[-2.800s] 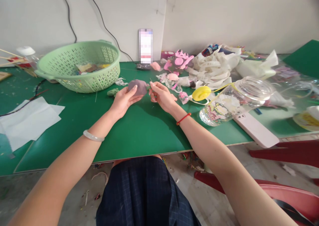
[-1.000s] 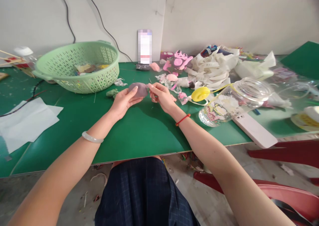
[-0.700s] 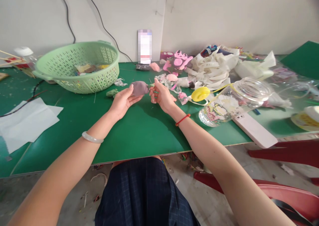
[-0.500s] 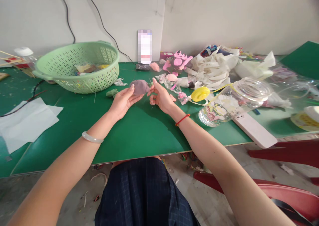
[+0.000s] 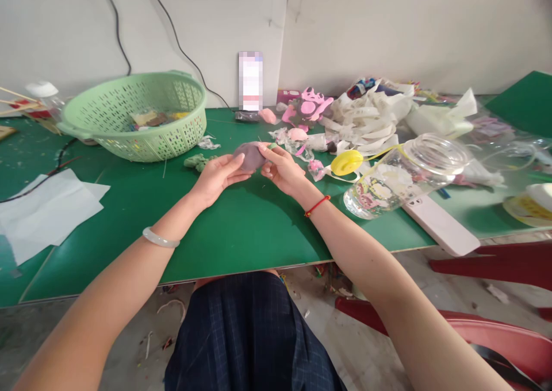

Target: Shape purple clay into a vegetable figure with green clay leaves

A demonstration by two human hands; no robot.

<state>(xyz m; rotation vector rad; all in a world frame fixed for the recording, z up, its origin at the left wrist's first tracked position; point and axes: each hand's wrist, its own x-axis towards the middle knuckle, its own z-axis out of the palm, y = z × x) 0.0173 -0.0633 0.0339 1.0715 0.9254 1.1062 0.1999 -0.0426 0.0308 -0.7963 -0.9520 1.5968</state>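
Fingers of our left hand [image 5: 215, 179] and right hand [image 5: 282, 169] curl closed around a smooth, rounded, greyish-purple lump [image 5: 250, 156].

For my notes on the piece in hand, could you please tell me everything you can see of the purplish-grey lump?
The purplish-grey lump is rounded, smooth and matt, and looks like soft modelling clay. It is held over the green table, its left side in the left hand, its right side in the right hand. A small green bit shows by its right end; whether joined on, I cannot tell. Fingers hide part of its outline.
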